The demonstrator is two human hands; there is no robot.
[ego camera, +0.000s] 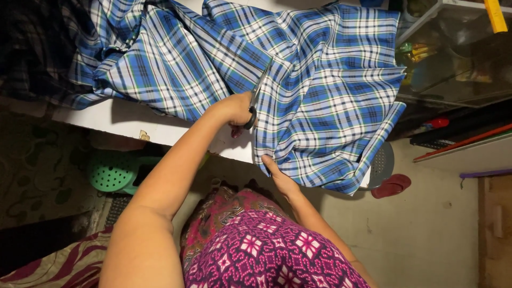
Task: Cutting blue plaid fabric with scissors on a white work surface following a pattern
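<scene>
On the white table (pixel 133 120), a blue, white and black plaid cloth (pixel 330 96) lies spread and rumpled, its near edge hanging over the table's front rim. Scissors (pixel 257 96) cut into it from that near edge, blades pointing away from the person and partly parted (dark handles, pale metal blades). The left hand (pixel 234 109) is closed around the scissor handles, fingers through the loops. The right hand (pixel 280 178) lies flat and spread against the hanging edge of the cloth, just right of the cut. Below the hands shows a lap in pink patterned fabric (pixel 266 250). A green perforated stool (pixel 112 170) stands under the table, and a red slipper (pixel 392 185) lies on the floor to the right.
</scene>
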